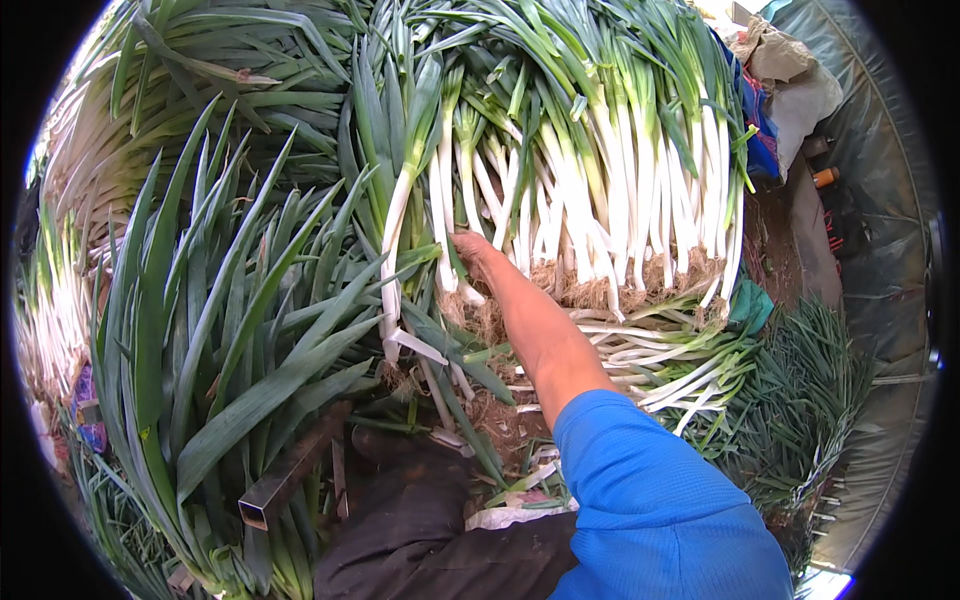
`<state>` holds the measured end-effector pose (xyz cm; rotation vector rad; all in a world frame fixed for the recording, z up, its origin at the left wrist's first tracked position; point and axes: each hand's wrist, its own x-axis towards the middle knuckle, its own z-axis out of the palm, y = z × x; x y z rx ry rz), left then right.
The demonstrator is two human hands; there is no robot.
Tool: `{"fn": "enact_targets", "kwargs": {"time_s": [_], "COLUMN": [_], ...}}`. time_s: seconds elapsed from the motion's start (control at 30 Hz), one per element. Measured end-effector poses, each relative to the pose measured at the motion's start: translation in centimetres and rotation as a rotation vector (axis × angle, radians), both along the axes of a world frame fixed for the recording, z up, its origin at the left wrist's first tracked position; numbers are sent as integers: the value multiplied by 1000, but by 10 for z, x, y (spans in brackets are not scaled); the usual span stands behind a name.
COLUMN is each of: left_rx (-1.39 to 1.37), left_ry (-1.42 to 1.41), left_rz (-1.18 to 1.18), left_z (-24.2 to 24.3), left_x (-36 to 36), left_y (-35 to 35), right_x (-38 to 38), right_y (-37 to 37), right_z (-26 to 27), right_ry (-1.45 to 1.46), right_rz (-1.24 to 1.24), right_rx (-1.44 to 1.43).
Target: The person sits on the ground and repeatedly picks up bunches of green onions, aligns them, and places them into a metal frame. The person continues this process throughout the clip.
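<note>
My right hand (pixel 470 246) reaches forward to the left end of a row of leeks (pixel 637 180) with white stems and brown roots. Its fingers are partly hidden among the stems, so their hold cannot be told. Left of this hand a single leek (pixel 396 217) leans upright, a strip of peel hanging near its roots. My left hand is out of view. More leeks (pixel 667 360) lie sideways beneath the roots of the row. Long green leek leaves (pixel 225 300) rise in a thick bunch at the left.
A square metal tube (pixel 262 502) juts out beside my left leg. Another heap of leeks (pixel 112 142) is at the upper left. Cut green leaves (pixel 795 390) are piled at the right, by a dark plastic sheet (pixel 885 300). Cloth sacks (pixel 795 82) lie at the upper right.
</note>
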<state>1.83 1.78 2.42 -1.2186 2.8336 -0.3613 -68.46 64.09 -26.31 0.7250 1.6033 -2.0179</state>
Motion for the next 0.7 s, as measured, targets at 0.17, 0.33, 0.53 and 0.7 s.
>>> {"fn": "enact_targets", "kwargs": {"time_s": [0.17, 0.33, 0.53, 0.7], "left_rx": [-21, 191, 8, 9], "left_ry": [-41, 13, -23, 20], "left_rz": [-72, 165, -16, 24], "left_z": [4, 30, 8, 5], "left_x": [7, -22, 3, 29], "left_y": [-16, 39, -4, -15], "right_x": [9, 18, -1, 4], "right_y": [13, 43, 14, -8], "right_z": [38, 96, 82, 82], "right_ry": [214, 186, 117, 255], "right_rz": [89, 51, 58, 160], "right_rx": [697, 698, 361, 1110]}}
